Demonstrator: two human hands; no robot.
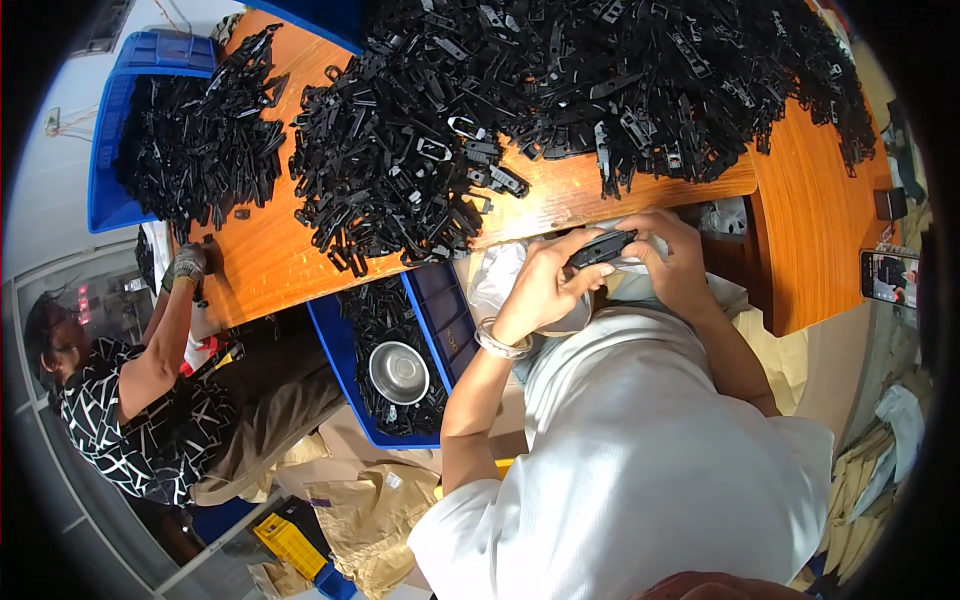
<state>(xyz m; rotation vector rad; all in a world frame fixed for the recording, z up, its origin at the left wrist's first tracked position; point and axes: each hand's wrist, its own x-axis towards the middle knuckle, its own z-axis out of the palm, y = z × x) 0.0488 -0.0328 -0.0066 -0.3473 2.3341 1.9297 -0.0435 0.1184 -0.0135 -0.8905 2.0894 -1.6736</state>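
Note:
In front of my body, just off the table's near edge, I hold a long black plastic part (598, 250) between both hands. My left hand (548, 284) is closed round its left end, thumb along the near side. At the other end, my right hand (672, 258) pinches it between thumb and fingers. Past my hands, a large heap of similar black plastic parts (560, 80) covers much of the wooden table (640, 200). A smaller heap nearer the left has a few grey pieces on it.
Left of my legs stands a blue crate (440, 310) of black parts with a metal bowl (399, 373) on them. Another blue crate (150, 55) spills parts at the far left. A gloved co-worker (150, 400) works there. A phone (890, 278) stands at the right; brown paper bags (375, 520) lie below.

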